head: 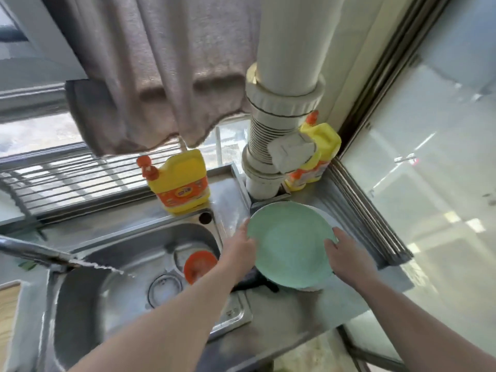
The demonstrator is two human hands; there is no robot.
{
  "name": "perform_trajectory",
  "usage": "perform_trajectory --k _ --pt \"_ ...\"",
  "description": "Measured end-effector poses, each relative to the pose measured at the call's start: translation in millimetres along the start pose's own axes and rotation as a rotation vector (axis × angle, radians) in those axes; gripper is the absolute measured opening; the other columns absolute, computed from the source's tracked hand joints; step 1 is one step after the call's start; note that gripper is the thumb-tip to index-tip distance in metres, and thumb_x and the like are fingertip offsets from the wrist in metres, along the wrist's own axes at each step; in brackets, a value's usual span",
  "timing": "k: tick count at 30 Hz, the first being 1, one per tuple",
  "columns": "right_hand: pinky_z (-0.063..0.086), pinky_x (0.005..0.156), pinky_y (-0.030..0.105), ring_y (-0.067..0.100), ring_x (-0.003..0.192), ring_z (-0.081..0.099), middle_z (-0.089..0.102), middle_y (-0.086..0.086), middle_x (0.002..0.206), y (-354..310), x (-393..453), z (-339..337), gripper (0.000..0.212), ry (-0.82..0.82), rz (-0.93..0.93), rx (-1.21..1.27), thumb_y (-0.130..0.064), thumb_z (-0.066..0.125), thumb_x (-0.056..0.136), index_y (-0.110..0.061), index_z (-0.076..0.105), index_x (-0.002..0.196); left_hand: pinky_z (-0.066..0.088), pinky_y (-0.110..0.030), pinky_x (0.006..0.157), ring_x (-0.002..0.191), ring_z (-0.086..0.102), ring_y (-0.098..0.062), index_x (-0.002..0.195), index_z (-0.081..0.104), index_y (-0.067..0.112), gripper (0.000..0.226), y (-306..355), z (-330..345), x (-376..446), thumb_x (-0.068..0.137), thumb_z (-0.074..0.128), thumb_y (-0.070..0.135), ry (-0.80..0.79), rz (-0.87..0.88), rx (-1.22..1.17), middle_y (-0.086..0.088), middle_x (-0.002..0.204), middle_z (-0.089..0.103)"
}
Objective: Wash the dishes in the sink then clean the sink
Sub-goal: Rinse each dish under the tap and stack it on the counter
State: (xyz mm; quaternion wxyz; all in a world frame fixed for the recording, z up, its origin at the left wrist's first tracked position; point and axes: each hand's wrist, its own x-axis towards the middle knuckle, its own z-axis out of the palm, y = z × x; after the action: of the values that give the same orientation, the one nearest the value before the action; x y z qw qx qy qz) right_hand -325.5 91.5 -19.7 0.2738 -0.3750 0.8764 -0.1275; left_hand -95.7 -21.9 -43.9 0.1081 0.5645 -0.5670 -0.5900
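Green plate (291, 244) gripped at opposite rims: left hand (240, 249), right hand (346, 253).

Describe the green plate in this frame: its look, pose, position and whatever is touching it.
The green plate is round, pale mint green, matte, with a shallow dished centre. It is held tilted over the steel counter right of the sink basin, below the white pipe. The left hand grips its left rim, the right hand its right rim. A white dish edge shows beneath it; whether they touch is unclear.

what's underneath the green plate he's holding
Under the green plate, held by the left hand and right hand, a white dish rim and something dark peek out; the rest is covered.
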Motion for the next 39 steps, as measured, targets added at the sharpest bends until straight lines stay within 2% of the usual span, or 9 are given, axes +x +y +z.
perform_trajectory --k 7,11,13,15,20,23,27,32,39 --pt "0.05 0.077 0.045 0.034 0.094 0.059 0.065 0.011 0.109 37.8 17.0 8.3 0.04 0.028 0.042 -0.091 -0.026 0.043 0.103 -0.017 0.04 0.142 0.053 -0.047 0.099 0.116 0.059 -0.028 0.165 0.014 0.03 0.059 -3.2 47.2 16.2 0.11 0.035 0.028 0.07 0.173 0.522 -0.011 0.137 0.056" --pt "0.048 0.094 0.049 0.037 0.12 0.055 0.053 0.015 0.139 47.0 18.9 11.1 0.065 -0.014 0.095 -0.049 -0.031 0.042 0.104 -0.021 0.017 0.163 0.043 -0.042 0.108 0.13 0.054 -0.029 0.167 0.003 0.038 0.06 -3.1 47.6 18.5 0.112 0.028 0.045 0.014 0.166 0.543 -0.009 0.147 0.053" --pt "0.046 0.098 0.051 0.037 0.126 0.049 0.04 0.016 0.147 48.3 13.9 10.5 0.069 0.004 0.167 -0.048 -0.038 0.043 0.103 -0.028 0.013 0.164 0.035 -0.034 0.111 0.136 0.05 -0.026 0.165 0.018 0.04 0.055 -6.0 42.3 13.6 0.112 0.027 0.049 -0.039 0.142 0.411 -0.002 0.146 0.056" --pt "0.045 0.098 0.052 0.036 0.122 0.044 0.04 0.015 0.137 40.9 4.8 13.2 0.066 0.139 0.161 -0.128 -0.042 0.047 0.101 -0.029 0.022 0.161 0.035 -0.025 0.098 0.12 0.054 -0.016 0.14 0.054 0.036 0.035 -18.1 32.6 3.6 0.113 0.033 0.044 0.007 0.133 0.237 0.01 0.124 0.061" --pt "0.049 0.092 0.051 0.031 0.101 0.049 0.053 0.007 0.108 -32.8 -17.8 59.8 0.051 0.326 -0.351 -0.069 -0.019 0.063 0.091 -0.015 0.058 0.141 0.049 -0.033 0.081 0.091 0.064 -0.013 0.095 0.072 0.032 0.027 -94.7 -13.4 -18.2 0.108 0.049 0.038 0.255 -0.063 0.102 0.012 0.092 0.072" --pt "0.052 0.092 0.037 0.02 0.1 0.053 0.051 -0.001 0.111 -93.9 -36.6 106.3 0.047 0.117 -0.603 0.053 -0.02 0.055 0.091 -0.018 0.061 0.138 0.053 -0.037 0.082 0.087 0.065 -0.016 0.112 0.068 0.035 0.018 -153.3 -49.4 -21.4 0.104 0.052 0.031 0.285 -0.258 0.134 0.004 0.102 0.074" --pt "0.046 0.1 0.028 0.012 0.109 0.054 0.048 -0.005 0.125 -148.7 -48.8 169.1 0.043 -0.218 -0.64 0.139 -0.017 0.052 0.099 -0.024 0.057 0.141 0.056 -0.045 0.097 0.104 0.066 -0.032 0.14 0.048 0.027 0.042 -218.7 -77.0 6.0 0.098 0.05 0.03 0.249 -0.505 0.107 -0.008 0.121 0.068" --pt "0.038 0.095 0.017 0.015 0.107 0.052 0.051 -0.001 0.12 -171.9 -33.2 210.3 0.039 -0.228 -0.645 0.09 -0.011 0.053 0.097 -0.023 0.061 0.133 0.054 -0.041 0.097 0.115 0.065 -0.037 0.134 0.049 0.014 0.048 -233.6 -75.3 50.7 0.102 0.057 0.048 0.225 -0.49 0.114 -0.014 0.128 0.067" --pt "0.039 0.098 0.02 0.018 0.105 0.056 0.054 -0.001 0.118 -175.0 -17.4 232.0 0.045 -0.236 -0.571 0.009 -0.008 0.057 0.093 -0.019 0.063 0.136 0.063 -0.049 0.078 0.087 0.073 -0.038 0.111 0.047 0.026 0.026 -248.3 -70.1 66.2 0.086 0.051 0.034 0.21 -0.487 0.069 -0.015 0.103 0.071"
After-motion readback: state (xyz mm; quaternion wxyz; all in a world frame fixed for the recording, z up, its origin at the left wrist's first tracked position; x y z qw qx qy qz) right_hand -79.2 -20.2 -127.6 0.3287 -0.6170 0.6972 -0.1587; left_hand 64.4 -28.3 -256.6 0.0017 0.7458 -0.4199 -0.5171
